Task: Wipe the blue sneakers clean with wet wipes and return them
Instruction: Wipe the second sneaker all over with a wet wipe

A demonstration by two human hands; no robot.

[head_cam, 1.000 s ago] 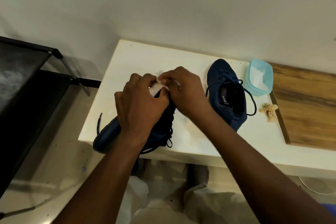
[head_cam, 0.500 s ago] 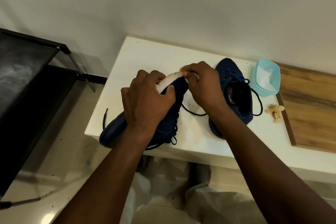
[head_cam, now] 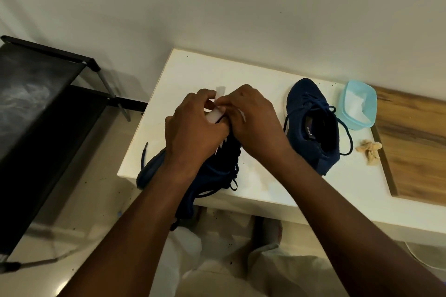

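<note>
One blue sneaker [head_cam: 217, 169] lies tilted at the near left corner of the white table [head_cam: 193, 75], its heel hanging past the edge. My left hand [head_cam: 193, 132] grips this sneaker over its white sole edge. My right hand [head_cam: 255, 123] pinches a white wet wipe [head_cam: 220, 94] against the sneaker's toe, touching my left hand. Most of the held sneaker's front is hidden under both hands. The second blue sneaker [head_cam: 313, 128] stands upright to the right, laces loose.
A light-blue tub [head_cam: 362, 103] with white wipes stands behind the second sneaker. A crumpled tan wad [head_cam: 370, 149] lies beside a wooden board [head_cam: 415, 147] at the right. A black metal rack [head_cam: 43, 108] stands to the left. My knees are under the table edge.
My right hand has come back left onto the sneaker's toe, next to my left hand, with the wipe sticking up between them. The sneaker's white sole edge is more covered now.
</note>
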